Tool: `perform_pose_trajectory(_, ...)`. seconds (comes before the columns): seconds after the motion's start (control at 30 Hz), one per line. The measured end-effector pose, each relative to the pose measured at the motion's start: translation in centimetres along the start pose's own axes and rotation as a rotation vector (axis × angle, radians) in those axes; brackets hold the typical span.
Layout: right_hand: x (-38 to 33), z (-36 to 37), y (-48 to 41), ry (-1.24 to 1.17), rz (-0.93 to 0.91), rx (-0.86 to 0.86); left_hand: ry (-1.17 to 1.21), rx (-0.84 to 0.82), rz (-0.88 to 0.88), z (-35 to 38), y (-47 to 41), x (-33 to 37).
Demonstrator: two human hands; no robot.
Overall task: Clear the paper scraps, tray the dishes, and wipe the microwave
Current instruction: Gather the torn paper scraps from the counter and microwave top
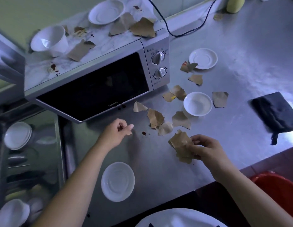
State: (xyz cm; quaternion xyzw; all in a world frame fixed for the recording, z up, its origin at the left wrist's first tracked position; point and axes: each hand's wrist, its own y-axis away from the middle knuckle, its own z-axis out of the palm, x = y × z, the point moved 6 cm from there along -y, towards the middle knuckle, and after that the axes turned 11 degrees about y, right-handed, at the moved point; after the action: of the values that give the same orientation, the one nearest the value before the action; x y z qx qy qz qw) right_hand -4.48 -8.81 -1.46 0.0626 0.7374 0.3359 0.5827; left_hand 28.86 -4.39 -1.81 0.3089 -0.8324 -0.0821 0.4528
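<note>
On the steel counter (232,46) before the microwave (93,86), the right hand (206,149) grips a gathered wad of brown paper scraps (181,145), fingers curled round it so each new piece joins one bundle. The left hand (116,133), fingers curled, seems to pinch a small scrap (130,133) just beside a dark spill (143,133). More torn scraps (155,117) lie between the hands and a white bowl (197,104), others on the microwave's stained top. A red tub (280,189) sits near the right arm, likely for the waste. The saucers (118,181) wait untrayed; the black cloth (276,112) lies untouched, well apart.
</note>
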Motion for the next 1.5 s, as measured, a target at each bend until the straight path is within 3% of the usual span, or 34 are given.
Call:
perform_pose_trajectory(0.13,-0.4,2.3,-0.2,-0.01,-0.006,-0.083,0.249,0.155,0.072,0.3,6.6,0.7)
perform_pose_trajectory(0.27,-0.6,4.6,-0.6,-0.025,-0.012,-0.156,0.568,0.125,0.082,2.7,12.1,2.9)
perform_pose_trajectory(0.4,-1.2,7.0,-0.6,-0.021,-0.053,-0.266,0.692,0.086,0.08,4.6,14.6,4.4)
perform_pose_trajectory(0.53,-2.0,9.2,0.0,-0.092,-0.078,-0.495,0.687,0.14,0.053,5.0,15.8,4.3)
perform_pose_trajectory(0.7,-2.4,10.3,0.6,-0.126,-0.052,-0.745,0.483,0.283,0.055,4.0,17.0,3.8)
perform_pose_trajectory(0.87,-2.2,9.8,0.7,-0.127,-0.02,-0.861,0.395,0.297,0.13,4.0,17.4,4.7)
perform_pose_trajectory(1.0,-2.5,9.2,0.9,-0.126,-0.024,-0.892,0.305,0.283,0.163,4.6,17.3,5.3)
perform_pose_trajectory(1.17,-2.5,7.9,1.0,-0.145,0.01,-0.855,0.361,0.238,0.164,6.2,16.6,5.8)
perform_pose_trajectory(1.37,-1.5,5.3,0.3,-0.144,-0.02,-0.604,0.33,0.118,0.216,8.1,15.4,6.7)
perform_pose_trajectory(1.5,-1.2,3.0,-0.4,-0.175,-0.025,-0.487,0.565,0.16,0.11,8.0,12.8,5.9)
